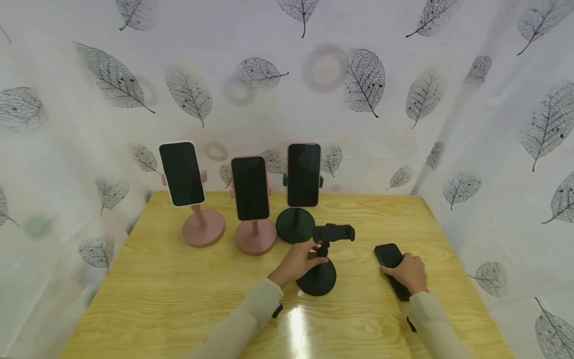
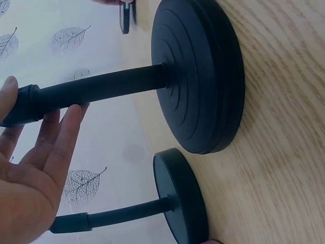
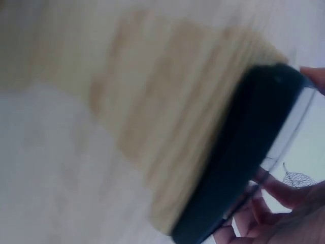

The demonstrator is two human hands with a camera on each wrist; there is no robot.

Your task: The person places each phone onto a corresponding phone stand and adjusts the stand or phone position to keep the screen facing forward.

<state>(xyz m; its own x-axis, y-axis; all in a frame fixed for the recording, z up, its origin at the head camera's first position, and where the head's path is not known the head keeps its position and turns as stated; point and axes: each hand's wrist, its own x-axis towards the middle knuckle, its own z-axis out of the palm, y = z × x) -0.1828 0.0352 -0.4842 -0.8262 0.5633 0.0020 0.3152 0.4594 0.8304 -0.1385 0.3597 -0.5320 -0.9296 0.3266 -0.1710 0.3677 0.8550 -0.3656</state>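
My left hand (image 1: 296,262) holds the stem of a black phone stand (image 1: 317,279), with the thumb on one side and fingers on the other. The stand's empty clamp head (image 1: 333,232) sits above that hand. In the left wrist view the round ridged base (image 2: 198,76) is at the tabletop; whether it bears fully on it I cannot tell. Over to the right, my right hand (image 1: 410,273) grips a black phone (image 1: 390,257) by its sides. The right wrist view shows the phone's dark long edge (image 3: 244,152) blurred, with the fingers along its far side.
Behind stand a pink stand (image 1: 204,229) with a white-edged phone (image 1: 182,174), a second pink stand (image 1: 255,237) with a phone (image 1: 250,188), and a dark green stand (image 1: 295,227) with a phone (image 1: 304,174). The wooden table (image 1: 179,299) meets a leaf-patterned curtain (image 1: 287,109).
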